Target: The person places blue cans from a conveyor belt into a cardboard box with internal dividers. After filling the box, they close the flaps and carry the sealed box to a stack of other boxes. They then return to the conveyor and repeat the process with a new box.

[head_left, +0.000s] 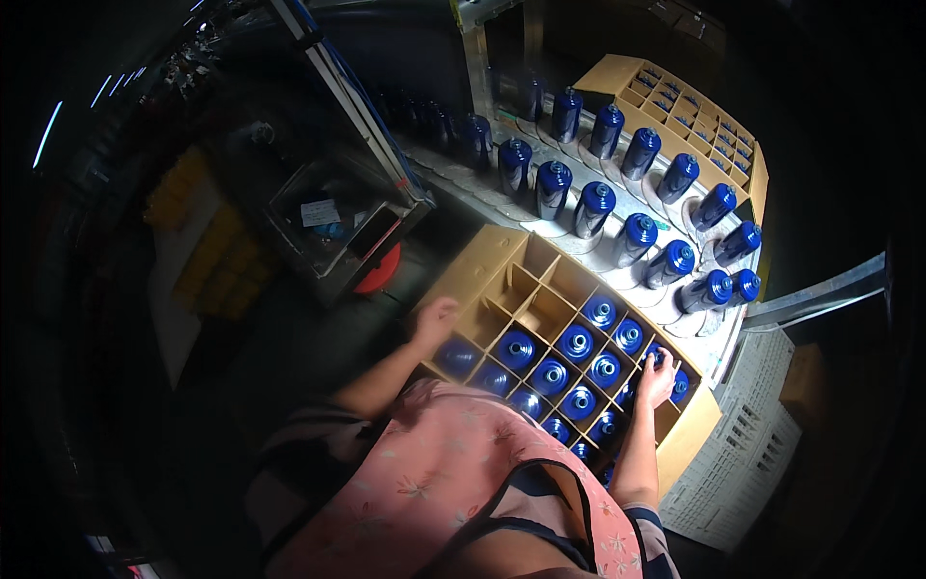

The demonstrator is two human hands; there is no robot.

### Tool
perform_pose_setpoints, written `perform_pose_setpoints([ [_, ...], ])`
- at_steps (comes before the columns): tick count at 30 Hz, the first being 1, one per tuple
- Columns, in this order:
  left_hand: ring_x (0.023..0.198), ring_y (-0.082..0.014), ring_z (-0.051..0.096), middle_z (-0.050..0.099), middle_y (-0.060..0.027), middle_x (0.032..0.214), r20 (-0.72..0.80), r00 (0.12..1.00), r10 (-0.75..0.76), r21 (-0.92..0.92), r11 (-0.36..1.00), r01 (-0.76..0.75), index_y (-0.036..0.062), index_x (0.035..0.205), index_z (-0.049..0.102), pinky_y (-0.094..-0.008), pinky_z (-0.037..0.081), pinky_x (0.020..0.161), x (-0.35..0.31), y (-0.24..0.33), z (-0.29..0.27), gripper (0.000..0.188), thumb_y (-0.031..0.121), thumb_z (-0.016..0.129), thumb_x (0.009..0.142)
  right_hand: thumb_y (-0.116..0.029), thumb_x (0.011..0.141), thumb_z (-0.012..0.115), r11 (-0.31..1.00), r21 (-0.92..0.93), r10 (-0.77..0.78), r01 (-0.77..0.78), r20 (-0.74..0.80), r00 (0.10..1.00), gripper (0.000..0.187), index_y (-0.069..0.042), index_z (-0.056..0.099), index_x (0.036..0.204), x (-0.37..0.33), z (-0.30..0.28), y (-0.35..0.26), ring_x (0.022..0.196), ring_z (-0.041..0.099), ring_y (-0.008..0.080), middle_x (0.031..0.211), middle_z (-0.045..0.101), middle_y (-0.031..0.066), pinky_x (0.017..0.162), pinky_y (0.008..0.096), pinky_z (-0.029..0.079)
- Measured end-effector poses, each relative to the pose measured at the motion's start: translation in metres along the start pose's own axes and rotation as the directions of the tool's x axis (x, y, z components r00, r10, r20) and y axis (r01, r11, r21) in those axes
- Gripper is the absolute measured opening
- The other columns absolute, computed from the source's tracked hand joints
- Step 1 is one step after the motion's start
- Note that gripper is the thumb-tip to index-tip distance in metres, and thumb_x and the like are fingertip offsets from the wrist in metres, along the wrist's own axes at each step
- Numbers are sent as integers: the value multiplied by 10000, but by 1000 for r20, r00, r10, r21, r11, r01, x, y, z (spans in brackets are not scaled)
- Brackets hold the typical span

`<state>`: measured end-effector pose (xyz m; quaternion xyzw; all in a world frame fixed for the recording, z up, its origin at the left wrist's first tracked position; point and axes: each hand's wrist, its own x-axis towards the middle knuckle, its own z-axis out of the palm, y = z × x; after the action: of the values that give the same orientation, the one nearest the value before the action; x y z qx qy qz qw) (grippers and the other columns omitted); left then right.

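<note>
A cardboard box (696, 431) with cardboard dividers stands in front of me. Shiny blue bottles with small necks, such as one blue bottle (550, 376), sit upright in many of its cells. Several cells toward the far left hold no bottle. At the box's right side my right hand (659, 379) reaches down with bent fingers around the top of a blue bottle (652, 353), partly covered by the fingers. My left hand (437, 320), slightly blurred, hovers by the left flap with loosely bent fingers and nothing visible in it.
Beyond the box, two rows of upright blue bottles (593, 207) stand on a conveyor (569, 236). Behind them is another divided carton (762, 183) with bottles. A metal rail (820, 294) and a printed sheet (738, 454) lie at the right. A red round object (379, 270) is at the left.
</note>
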<state>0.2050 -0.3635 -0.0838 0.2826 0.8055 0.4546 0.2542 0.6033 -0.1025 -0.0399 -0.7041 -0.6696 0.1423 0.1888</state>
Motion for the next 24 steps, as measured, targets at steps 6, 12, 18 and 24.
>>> perform_pose_setpoints([
  [6, 736, -107, 639, 700, -72, 916, 30, 1000, -10, -109, 994, 13, 9, 1089, 642, -252, 501, 690, 20, -15, -23, 274, 47, 646, 818, -290, 833, 694, 999, 38, -21, 21, -11, 1000, 297, -207, 641, 1113, -4, 16, -16, 812, 617, 265, 831, 627, 84, 749, 404, 491],
  [12, 796, -93, 613, 675, -42, 937, 17, 999, -48, -71, 996, 50, 14, 1090, 634, -232, 495, 752, 26, -14, -36, 227, 38, 645, 864, -295, 839, 683, 994, 81, -69, 68, -2, 998, 294, -206, 639, 1115, 8, 25, -38, 822, 606, 263, 805, 603, 79, 757, 402, 487],
  [18, 823, -104, 623, 677, -53, 964, 36, 998, -50, -81, 995, 53, 7, 1080, 635, -240, 498, 770, 27, -11, -36, 215, 36, 638, 867, -282, 841, 687, 999, 43, 8, -9, 9, 1000, 286, -208, 644, 1114, 1, 18, -39, 809, 600, 251, 787, 594, 70, 748, 391, 488],
  [24, 845, -97, 620, 673, -49, 971, 61, 997, -47, -118, 992, 54, -4, 1081, 629, -232, 493, 788, 34, -16, -37, 198, 38, 619, 888, -276, 837, 691, 999, 37, 19, -19, 7, 1000, 289, -202, 652, 1114, -6, 16, -37, 802, 602, 252, 789, 601, 73, 743, 389, 489],
])
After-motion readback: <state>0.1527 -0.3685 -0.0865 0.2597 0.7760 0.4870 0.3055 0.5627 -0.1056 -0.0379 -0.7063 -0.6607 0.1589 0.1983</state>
